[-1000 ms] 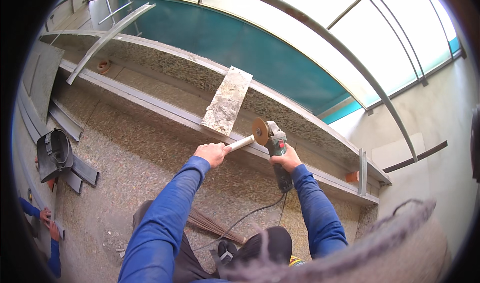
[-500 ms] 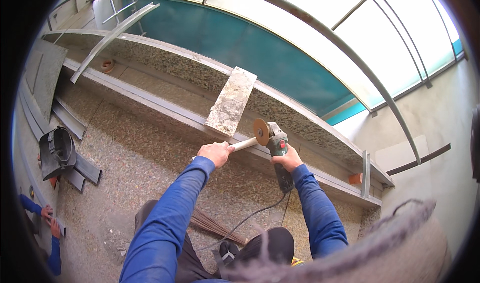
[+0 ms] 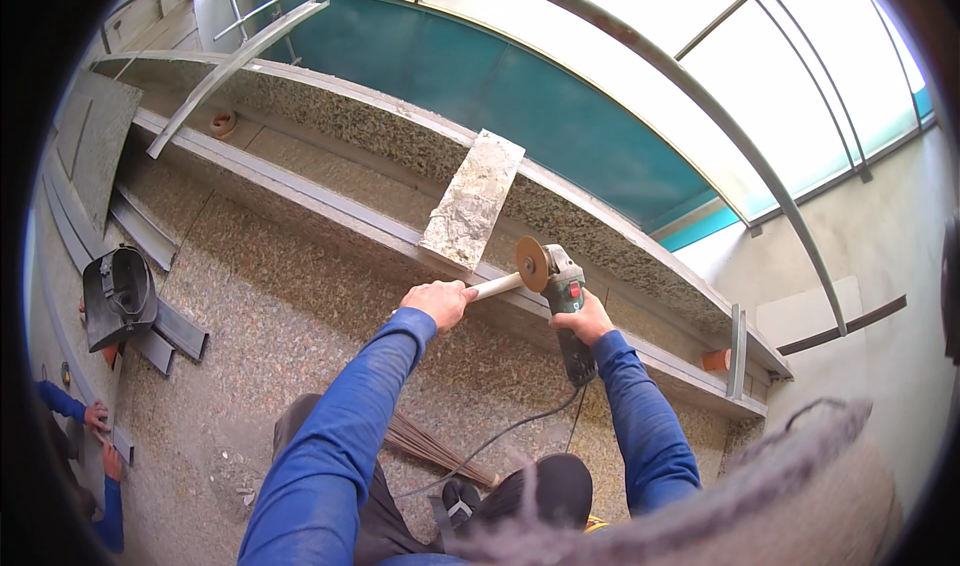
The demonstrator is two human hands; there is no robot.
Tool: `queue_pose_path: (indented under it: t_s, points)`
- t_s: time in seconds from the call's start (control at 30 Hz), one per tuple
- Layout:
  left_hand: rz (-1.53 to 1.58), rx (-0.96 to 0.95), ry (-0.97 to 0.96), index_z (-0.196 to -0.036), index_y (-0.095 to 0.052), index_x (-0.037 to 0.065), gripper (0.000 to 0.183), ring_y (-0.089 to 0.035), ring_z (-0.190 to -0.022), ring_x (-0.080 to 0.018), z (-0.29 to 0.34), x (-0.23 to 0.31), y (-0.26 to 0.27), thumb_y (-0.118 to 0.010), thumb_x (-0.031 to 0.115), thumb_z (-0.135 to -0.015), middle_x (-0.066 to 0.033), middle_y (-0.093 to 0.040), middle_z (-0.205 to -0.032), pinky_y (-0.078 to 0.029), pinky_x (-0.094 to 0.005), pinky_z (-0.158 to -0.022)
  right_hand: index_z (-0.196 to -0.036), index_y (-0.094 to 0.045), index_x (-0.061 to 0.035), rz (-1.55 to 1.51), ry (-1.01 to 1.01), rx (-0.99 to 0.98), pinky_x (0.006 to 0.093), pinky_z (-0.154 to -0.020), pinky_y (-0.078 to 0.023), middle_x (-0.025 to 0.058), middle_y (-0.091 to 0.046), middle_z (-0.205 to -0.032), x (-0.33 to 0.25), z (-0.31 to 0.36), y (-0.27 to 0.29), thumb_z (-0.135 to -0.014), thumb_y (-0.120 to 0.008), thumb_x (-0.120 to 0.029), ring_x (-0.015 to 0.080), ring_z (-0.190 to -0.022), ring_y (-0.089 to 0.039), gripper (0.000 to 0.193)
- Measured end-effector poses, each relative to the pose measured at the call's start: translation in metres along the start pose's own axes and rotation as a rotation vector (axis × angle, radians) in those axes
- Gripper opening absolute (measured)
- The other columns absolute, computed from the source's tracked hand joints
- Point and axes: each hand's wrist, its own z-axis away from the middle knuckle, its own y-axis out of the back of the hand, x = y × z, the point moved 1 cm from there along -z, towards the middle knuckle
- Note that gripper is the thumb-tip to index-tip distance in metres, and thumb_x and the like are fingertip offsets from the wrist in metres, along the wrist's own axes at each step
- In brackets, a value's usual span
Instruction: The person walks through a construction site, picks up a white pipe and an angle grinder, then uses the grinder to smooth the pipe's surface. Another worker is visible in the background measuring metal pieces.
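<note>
My left hand point(image 3: 438, 304) is closed around a pale, slender tube point(image 3: 495, 286) that points to the right. In my right hand point(image 3: 584, 318) is an angle grinder point(image 3: 565, 291), dark green with a grey head and a red switch. Its brown cutting disc point(image 3: 532, 264) is at the tube's far end; whether they touch I cannot tell. A power cord point(image 3: 500, 431) trails from the grinder's lower end toward my legs. Just beyond my hands, a rough, mortar-smeared board point(image 3: 473, 201) bridges the two edges of the long trough.
The speckled stone trough point(image 3: 330, 209) runs across ahead, with a bent metal strip point(image 3: 240, 71) over its left part. On the left floor lie a black welding helmet point(image 3: 120, 291) and metal profiles point(image 3: 180, 328). Thin rods point(image 3: 440, 449) lie by my legs. Another person's hands point(image 3: 104, 436) work at lower left.
The whole view has shifted slightly, so most things sit a little further right. My hands keep the same hold on the tube and the grinder.
</note>
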Motion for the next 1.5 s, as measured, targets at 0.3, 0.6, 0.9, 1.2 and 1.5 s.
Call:
queue_pose_path:
  t_s: [0.3, 0.6, 0.9, 1.2, 1.5]
  points:
    - [0.062, -0.043, 0.013, -0.115, -0.061, 0.008, 0.052, -0.063, -0.115, -0.0394, -0.006, -0.004, -0.001, -0.034, 0.052, -0.107, -0.0202, -0.069, -0.117, -0.047, -0.0522, -0.097, -0.116, -0.06, 0.0001, 0.021, -0.002, 0.001, 0.0334, -0.088, -0.053, 0.0085, -0.069, -0.104, 0.01, 0.012, 0.003, -0.06, -0.086, -0.02, 0.019, -0.092, -0.065, 0.065]
    - [0.138, -0.015, -0.059, -0.113, -0.059, 0.009, 0.05, -0.065, -0.108, -0.0428, -0.003, -0.001, -0.004, -0.042, 0.055, -0.104, -0.0232, -0.07, -0.11, -0.048, -0.0539, -0.091, -0.118, -0.059, -0.0002, -0.034, 0.033, 0.036, 0.0332, -0.085, -0.053, 0.0085, -0.068, -0.103, 0.005, 0.015, 0.004, -0.061, -0.086, -0.02, 0.0181, -0.091, -0.065, 0.066]
    - [-0.025, 0.054, -0.135, -0.114, -0.062, 0.012, 0.05, -0.066, -0.106, -0.0399, -0.008, -0.001, -0.016, -0.03, 0.05, -0.108, -0.0186, -0.07, -0.111, -0.05, -0.0539, -0.09, -0.116, -0.059, -0.0002, -0.004, 0.022, 0.044, 0.0336, -0.086, -0.054, 0.0092, -0.069, -0.102, 0.009, 0.013, 0.003, -0.06, -0.087, -0.021, 0.0194, -0.091, -0.066, 0.066]
    - [-0.078, 0.077, -0.102, -0.112, -0.057, 0.01, 0.049, -0.068, -0.1, -0.0398, 0.0, 0.005, -0.015, -0.028, 0.049, -0.109, -0.02, -0.072, -0.103, -0.052, -0.0535, -0.086, -0.116, -0.059, -0.0012, -0.029, 0.015, 0.065, 0.0338, -0.085, -0.054, 0.0087, -0.069, -0.101, 0.013, 0.009, 0.002, -0.059, -0.087, -0.021, 0.019, -0.09, -0.066, 0.066]
    - [-0.063, 0.097, -0.104, -0.108, -0.057, 0.01, 0.051, -0.068, -0.099, -0.0414, 0.004, 0.009, -0.014, -0.027, 0.051, -0.109, -0.0212, -0.072, -0.098, -0.051, -0.0551, -0.087, -0.116, -0.06, -0.0008, 0.039, 0.017, 0.066, 0.0338, -0.087, -0.053, 0.0091, -0.069, -0.103, 0.014, 0.006, 0.004, -0.059, -0.087, -0.021, 0.0195, -0.092, -0.066, 0.066]
